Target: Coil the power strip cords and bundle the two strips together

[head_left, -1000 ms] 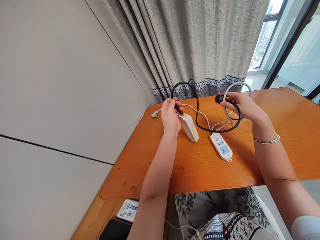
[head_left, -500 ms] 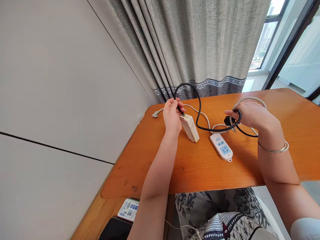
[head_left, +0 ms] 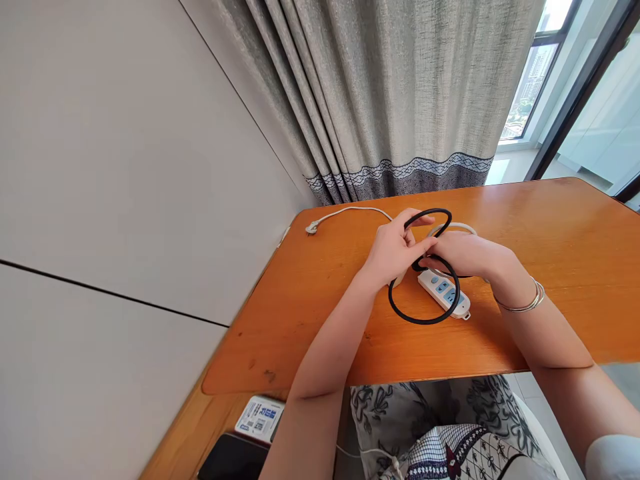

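**Head view**

1. Position. The left hand (head_left: 395, 252) and the right hand (head_left: 465, 255) meet at the centre of the frame, above the wooden table (head_left: 550, 227). Both hands grasp the black cable (head_left: 423, 323) at the point where its turns cross. One turn rises above the fingers. A second, larger turn hangs below the hands and rests on the table, its right side lying over the white power strip (head_left: 447, 293).

2. Grip. The left fingers are closed on the crossing from the left. The right fingers pinch it from the right.

3. Procedure, as judged from the pose: the work in hand is coiling the cable.
   - Lay each turn to the same diameter as the last.
   - Clamp the crossing with one hand and feed slack with the other.
   - Let the cable roll between the fingers so that no twist builds up.
   - Lift the lower turn clear of the power strip before tightening.

4. Surroundings. A white cord (head_left: 350, 209) runs from behind the hands to a plug (head_left: 311, 229) at the table's upper left edge. A bracelet (head_left: 525, 305) sits on the right wrist.

5. Not visible.
   - Both ends of the black cable are covered by the hands.
   - The number of turns in the grip cannot be counted.
   - The path of the white cord behind the hands is hidden.
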